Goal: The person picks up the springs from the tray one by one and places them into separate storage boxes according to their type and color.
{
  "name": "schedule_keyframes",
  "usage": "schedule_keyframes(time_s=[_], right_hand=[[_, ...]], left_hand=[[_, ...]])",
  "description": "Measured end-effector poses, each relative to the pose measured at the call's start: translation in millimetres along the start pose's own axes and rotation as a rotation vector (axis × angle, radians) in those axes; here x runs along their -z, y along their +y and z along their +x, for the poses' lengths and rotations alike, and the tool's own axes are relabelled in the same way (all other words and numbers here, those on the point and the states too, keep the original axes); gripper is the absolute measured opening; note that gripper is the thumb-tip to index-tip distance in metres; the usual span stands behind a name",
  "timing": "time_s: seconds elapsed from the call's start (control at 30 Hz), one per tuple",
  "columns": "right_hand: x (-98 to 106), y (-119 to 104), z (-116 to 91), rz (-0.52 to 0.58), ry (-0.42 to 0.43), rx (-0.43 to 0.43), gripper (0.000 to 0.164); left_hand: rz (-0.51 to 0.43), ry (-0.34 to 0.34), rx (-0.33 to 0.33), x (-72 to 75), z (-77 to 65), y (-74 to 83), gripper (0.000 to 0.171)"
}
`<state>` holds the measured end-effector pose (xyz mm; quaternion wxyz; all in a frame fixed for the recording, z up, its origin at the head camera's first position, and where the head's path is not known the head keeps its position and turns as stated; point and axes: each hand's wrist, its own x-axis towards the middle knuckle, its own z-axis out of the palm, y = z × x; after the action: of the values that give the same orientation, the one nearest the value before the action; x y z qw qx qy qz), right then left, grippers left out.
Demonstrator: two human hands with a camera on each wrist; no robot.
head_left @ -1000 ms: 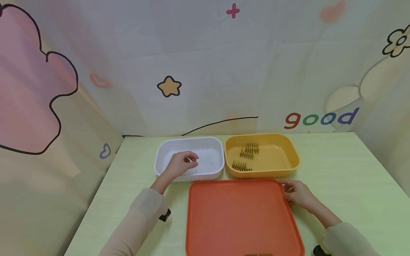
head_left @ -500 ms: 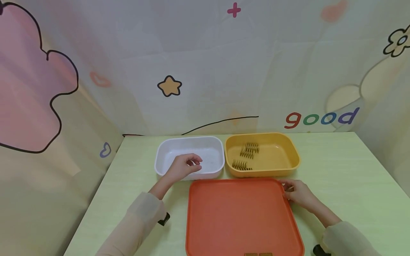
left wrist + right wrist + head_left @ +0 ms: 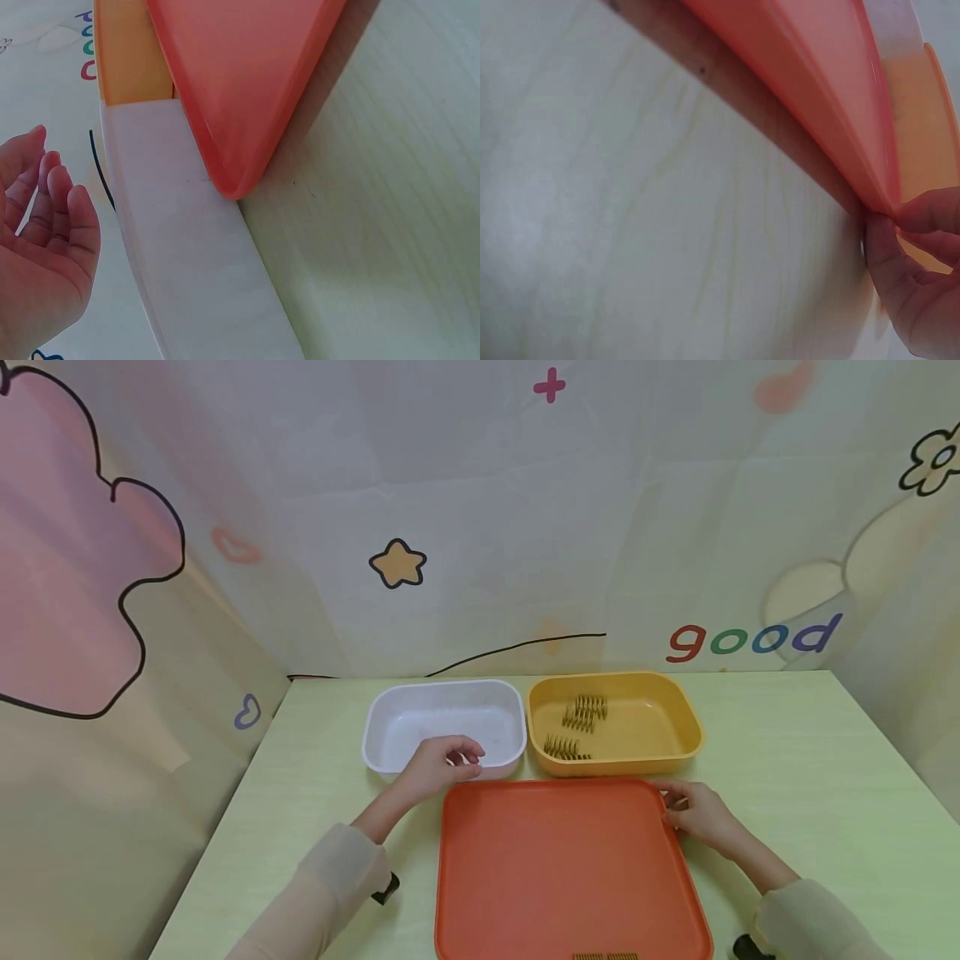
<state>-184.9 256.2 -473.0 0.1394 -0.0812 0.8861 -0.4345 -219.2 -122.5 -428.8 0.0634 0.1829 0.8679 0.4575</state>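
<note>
My left hand (image 3: 442, 766) hovers over the front rim of the white bin (image 3: 390, 714), its fingers loosely bent. Nothing shows between its thumb and fingers in the left wrist view (image 3: 49, 240). At the far right corner of the orange-red tray (image 3: 555, 860), my right hand (image 3: 701, 814) pinches the rim between thumb and fingers, which the right wrist view (image 3: 922, 277) confirms. Two brass-coloured springs (image 3: 604, 957) lie at the tray's near edge, partly cut off by the frame. Several more coil springs (image 3: 579, 720) lie on the left side of the yellow bin (image 3: 648, 735).
The white and yellow bins stand side by side along the back of the pale green table (image 3: 795, 760). The tray sits right in front of them. Behind the table hangs a printed cloth backdrop (image 3: 487, 527).
My left hand has moved from above the white bin's inside toward its front rim, nearer me and slightly right. The right hand keeps its place on the tray; the springs have not moved.
</note>
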Motion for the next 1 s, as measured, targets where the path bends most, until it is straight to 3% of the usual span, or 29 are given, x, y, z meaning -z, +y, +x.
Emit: schedule_keyframes(time_s=[0.2,0.47,0.8,1.0], right_hand=[[0.0,0.2,0.0,0.002,-0.004,-0.001,0.043],[-0.1,0.1,0.1,-0.004,0.003,0.002,0.043],[0.1,1.6,0.6,-0.014,0.004,0.005,0.042],[-0.1,1.7,0.5,-0.003,0.006,0.003,0.042]], left_hand=[[0.035,-0.017,-0.015,-6.0,-4.7,6.1,0.014],[-0.011,-0.069,-0.020,-14.1,-10.4,9.5,0.016],[-0.004,-0.121,-0.017,-25.3,-17.3,14.3,0.018],[0.024,-0.141,-0.067,-33.1,-20.5,14.3,0.017]])
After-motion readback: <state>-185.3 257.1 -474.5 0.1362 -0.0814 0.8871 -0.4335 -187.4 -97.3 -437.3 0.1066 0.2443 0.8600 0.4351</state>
